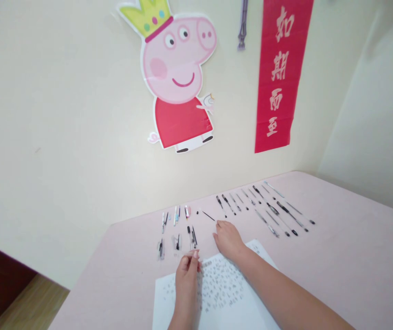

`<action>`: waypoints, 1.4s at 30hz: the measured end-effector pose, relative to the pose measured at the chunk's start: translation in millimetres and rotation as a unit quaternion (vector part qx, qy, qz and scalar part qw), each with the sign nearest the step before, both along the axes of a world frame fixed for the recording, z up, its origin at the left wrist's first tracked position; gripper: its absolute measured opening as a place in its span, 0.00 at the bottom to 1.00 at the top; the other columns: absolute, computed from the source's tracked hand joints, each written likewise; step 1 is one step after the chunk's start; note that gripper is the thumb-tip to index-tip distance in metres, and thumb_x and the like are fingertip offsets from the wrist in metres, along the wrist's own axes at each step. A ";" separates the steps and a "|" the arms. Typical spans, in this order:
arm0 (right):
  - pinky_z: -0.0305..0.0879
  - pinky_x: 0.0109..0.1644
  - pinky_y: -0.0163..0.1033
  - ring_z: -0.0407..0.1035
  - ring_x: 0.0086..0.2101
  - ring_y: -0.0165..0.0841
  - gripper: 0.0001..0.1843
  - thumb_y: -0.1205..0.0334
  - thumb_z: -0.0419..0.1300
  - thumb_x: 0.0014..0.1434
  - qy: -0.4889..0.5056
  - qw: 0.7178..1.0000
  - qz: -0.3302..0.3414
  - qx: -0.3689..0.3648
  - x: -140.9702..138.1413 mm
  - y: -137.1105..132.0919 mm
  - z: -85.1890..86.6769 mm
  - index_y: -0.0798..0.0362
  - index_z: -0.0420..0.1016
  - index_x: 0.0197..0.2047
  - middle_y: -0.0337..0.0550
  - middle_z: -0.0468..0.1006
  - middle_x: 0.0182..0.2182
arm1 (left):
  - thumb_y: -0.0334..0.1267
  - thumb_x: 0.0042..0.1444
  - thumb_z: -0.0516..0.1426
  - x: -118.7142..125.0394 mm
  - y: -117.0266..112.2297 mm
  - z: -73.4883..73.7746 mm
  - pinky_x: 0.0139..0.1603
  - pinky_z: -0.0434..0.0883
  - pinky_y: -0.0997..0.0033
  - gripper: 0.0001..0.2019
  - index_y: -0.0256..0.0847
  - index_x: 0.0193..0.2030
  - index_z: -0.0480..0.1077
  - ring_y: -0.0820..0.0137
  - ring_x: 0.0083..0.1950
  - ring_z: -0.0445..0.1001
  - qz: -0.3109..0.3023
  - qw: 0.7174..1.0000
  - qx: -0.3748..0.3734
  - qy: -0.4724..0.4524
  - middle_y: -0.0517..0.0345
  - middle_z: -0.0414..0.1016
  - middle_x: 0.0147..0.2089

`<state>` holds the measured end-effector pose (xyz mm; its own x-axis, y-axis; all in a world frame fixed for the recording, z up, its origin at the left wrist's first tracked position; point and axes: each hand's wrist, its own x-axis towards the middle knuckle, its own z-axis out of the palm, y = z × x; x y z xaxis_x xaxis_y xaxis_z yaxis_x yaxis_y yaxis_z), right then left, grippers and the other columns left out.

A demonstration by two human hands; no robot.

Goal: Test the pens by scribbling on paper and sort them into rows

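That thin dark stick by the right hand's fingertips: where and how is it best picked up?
Probably pinch the thin dark stick around its middle from above, thumb and finger on its long sides: it is slim, straight and lies flat on the pink table. The right hand is at its near end.

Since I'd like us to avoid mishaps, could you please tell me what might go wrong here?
The thin black stick by the right hand could roll if nudged. The tiny dark piece near that stick might get lost. The right forearm, crossing over the paper, could shift it.
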<state>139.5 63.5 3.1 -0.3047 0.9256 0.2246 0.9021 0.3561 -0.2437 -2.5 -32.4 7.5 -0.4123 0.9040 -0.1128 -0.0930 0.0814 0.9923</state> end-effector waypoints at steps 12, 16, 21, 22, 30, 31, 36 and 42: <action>0.60 0.41 0.40 0.71 0.39 0.40 0.16 0.79 0.47 0.56 -0.030 0.996 -0.078 -0.036 23.8 6.0 8.4 0.60 0.74 0.41 0.56 0.76 0.38 | 0.55 0.45 0.62 -3.9 2.5 -5.5 0.33 0.69 0.74 0.21 0.36 0.33 0.73 0.75 0.30 0.71 0.012 0.992 0.021 -0.121 0.54 0.77 0.37; 0.60 0.38 0.37 0.72 0.37 0.39 0.17 0.80 0.48 0.54 -0.020 0.994 -0.088 -0.058 25.0 7.3 6.3 0.61 0.73 0.41 0.55 0.76 0.37 | 0.49 0.48 0.63 -4.5 5.5 -4.6 0.31 0.71 0.76 0.16 0.36 0.33 0.71 0.73 0.33 0.74 0.022 0.980 0.030 -0.195 0.52 0.78 0.38; 0.60 0.38 0.37 0.72 0.37 0.40 0.14 0.78 0.51 0.52 0.019 0.994 -0.071 -0.079 29.8 8.8 6.7 0.62 0.74 0.39 0.58 0.76 0.37 | 0.39 0.58 0.56 -6.5 4.7 0.1 0.33 0.74 0.76 0.06 0.38 0.34 0.68 0.71 0.36 0.78 0.054 0.964 0.025 -0.258 0.52 0.79 0.37; 0.60 0.39 0.37 0.72 0.37 0.39 0.13 0.77 0.52 0.52 0.031 0.994 -0.065 -0.081 30.9 9.3 6.9 0.61 0.75 0.38 0.57 0.76 0.37 | 0.37 0.60 0.54 -7.0 4.5 0.8 0.33 0.74 0.76 0.06 0.38 0.34 0.68 0.71 0.37 0.78 0.063 0.961 0.024 -0.268 0.52 0.79 0.38; 0.58 0.29 0.32 0.66 0.25 0.28 0.11 0.74 0.53 0.50 0.325 0.926 0.025 -0.191 29.2 16.1 0.5 0.57 0.74 0.35 0.41 0.74 0.25 | 0.24 0.59 0.52 -9.5 9.8 -0.1 0.39 0.75 0.79 0.09 0.36 0.29 0.67 0.76 0.36 0.78 0.086 0.946 0.041 -0.311 0.54 0.78 0.32; 0.56 0.25 0.31 0.63 0.22 0.27 0.11 0.73 0.53 0.49 0.375 0.895 0.039 -0.241 29.6 16.2 -0.2 0.57 0.74 0.35 0.38 0.72 0.22 | 0.23 0.59 0.52 -9.5 10.3 0.0 0.39 0.75 0.79 0.10 0.36 0.28 0.67 0.76 0.36 0.78 0.088 0.943 0.040 -0.318 0.54 0.78 0.32; 0.44 0.19 0.30 0.52 0.15 0.23 0.09 0.64 0.58 0.47 0.458 0.796 0.113 -0.380 38.0 13.0 3.7 0.57 0.74 0.32 0.29 0.61 0.12 | 0.22 0.59 0.52 -8.2 10.2 3.5 0.36 0.75 0.80 0.10 0.35 0.28 0.68 0.76 0.34 0.78 0.100 0.937 0.032 -0.334 0.54 0.78 0.32; 0.40 0.20 0.30 0.51 0.15 0.21 0.10 0.60 0.62 0.45 0.466 0.753 0.172 -0.432 47.4 11.8 9.5 0.59 0.75 0.29 0.30 0.62 0.12 | 0.24 0.60 0.51 -9.2 10.0 5.2 0.34 0.76 0.80 0.11 0.34 0.28 0.69 0.76 0.33 0.78 0.104 0.933 0.029 -0.344 0.54 0.78 0.31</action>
